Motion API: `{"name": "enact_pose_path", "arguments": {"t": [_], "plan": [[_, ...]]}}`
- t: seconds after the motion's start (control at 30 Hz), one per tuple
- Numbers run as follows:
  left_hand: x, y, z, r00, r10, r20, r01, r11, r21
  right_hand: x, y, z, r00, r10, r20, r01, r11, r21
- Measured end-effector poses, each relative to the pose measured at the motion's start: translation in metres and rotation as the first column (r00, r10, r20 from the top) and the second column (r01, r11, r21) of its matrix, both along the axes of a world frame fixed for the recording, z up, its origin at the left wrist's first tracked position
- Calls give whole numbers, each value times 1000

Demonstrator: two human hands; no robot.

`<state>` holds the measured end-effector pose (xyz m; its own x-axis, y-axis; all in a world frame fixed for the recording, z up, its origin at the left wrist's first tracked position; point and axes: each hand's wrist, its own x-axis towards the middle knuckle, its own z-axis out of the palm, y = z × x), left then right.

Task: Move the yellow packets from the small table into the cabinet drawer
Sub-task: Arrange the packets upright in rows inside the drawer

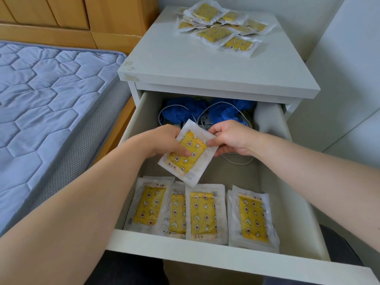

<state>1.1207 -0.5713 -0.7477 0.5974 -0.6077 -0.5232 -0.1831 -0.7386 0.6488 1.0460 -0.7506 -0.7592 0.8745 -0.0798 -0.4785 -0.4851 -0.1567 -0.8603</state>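
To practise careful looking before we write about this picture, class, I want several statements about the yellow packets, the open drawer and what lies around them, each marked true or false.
1. The left hand and the right hand both hold one yellow star-patterned plastic packet over the open white drawer. True.
2. The white cabinet top bears no packets. False: a pile of packets lies at its back.
3. A row of packets lies flat along the drawer's front. True.
4. Red cloths fill the drawer's back. False: crumpled blue items lie there, with white cords.
5. A blue quilted mattress lies left of the cabinet. True.
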Motion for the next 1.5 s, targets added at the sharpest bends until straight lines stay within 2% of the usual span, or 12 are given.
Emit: {"name": "enact_pose_path", "arguments": {"t": [0.1, 0.2, 0.3, 0.43, 0.53, 0.63, 0.77, 0.83, 0.93, 1.2, 1.33, 1.5], "plan": [[12, 10, 12, 996, -69, -50, 73, 994, 80, 7, 12, -8, 998, 4, -69, 0, 998, 70], [18, 19, 18, 991, -98, 92, 84, 985, 149, 12, 32, -11, 992, 44, -121, -37, 998, 60], [13, 21, 13, 883, -402, 241, 260, 848, 462, 10, 60, -17, 977, 146, -154, -152, 988, -30], [7, 16, 8, 794, -603, 82, 389, 606, 694, 1, 83, -32, 938, 319, -138, -325, 945, -30], [6, 12, 2, 755, -654, -46, 465, 484, 741, 1, 81, -30, 902, 423, -89, -432, 870, -238], [2, 7, -5, 732, -663, -156, 527, 406, 747, 1, 72, -23, 913, 398, -86, -394, 810, -434], [-6, 1, -18, 698, -668, -260, 601, 348, 719, -15, 66, -14, 793, 494, -356, -600, 531, -599], [-11, -2, -20, 691, -652, -312, 638, 348, 687, -29, 67, -18, 660, 514, -548, -744, 345, -573], [-16, -6, -19, 684, -640, -349, 670, 364, 646, -47, 71, -27, 585, 520, -623, -799, 235, -554], [-19, -7, -17, 708, -654, -267, 644, 442, 624, -45, 64, -30, 544, 511, -666, -827, 189, -530], [-23, -12, -18, 673, -678, -294, 679, 409, 610, -46, 60, -36, 527, 536, -660, -836, 188, -515], [-18, -13, -22, 716, -688, -119, 603, 523, 603, -34, 52, -33, 652, 471, -594, -751, 287, -595]]}}
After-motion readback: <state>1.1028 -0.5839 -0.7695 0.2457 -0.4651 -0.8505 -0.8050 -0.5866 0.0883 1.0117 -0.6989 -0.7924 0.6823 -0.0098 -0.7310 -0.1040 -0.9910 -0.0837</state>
